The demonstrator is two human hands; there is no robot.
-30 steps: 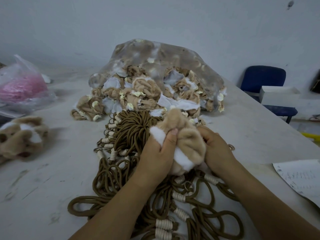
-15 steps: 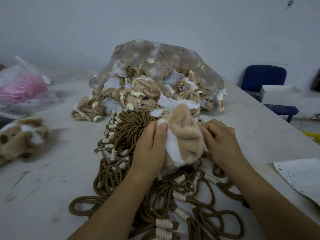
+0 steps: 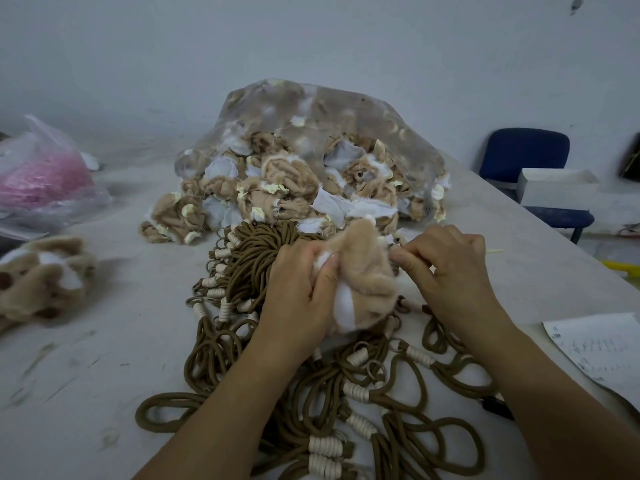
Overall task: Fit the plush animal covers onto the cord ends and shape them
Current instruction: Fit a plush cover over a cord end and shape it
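Scuffed white table [image 3: 104, 358] against a plain wall, with a big clear bag [image 3: 311, 133] of plush pieces at the back and a pile of brown cords [image 3: 249, 261] spilling toward the camera. Just over the cords, the left hand [image 3: 298, 299] grips a tan-and-white plush cover [image 3: 363, 271]. The right hand [image 3: 450, 271] looks to be pinching its edge, kinda blurry.

Left hand [image 3: 298, 289] and right hand [image 3: 446, 271] bare; forearms [image 3: 221, 410] bare to the frame's edge. Nails seemingly short, view blurred.

Your left hand [image 3: 298, 292] has closed tighter round the plush cover [image 3: 363, 282], while your right hand [image 3: 446, 268] has slid up to pinch its upper edge.
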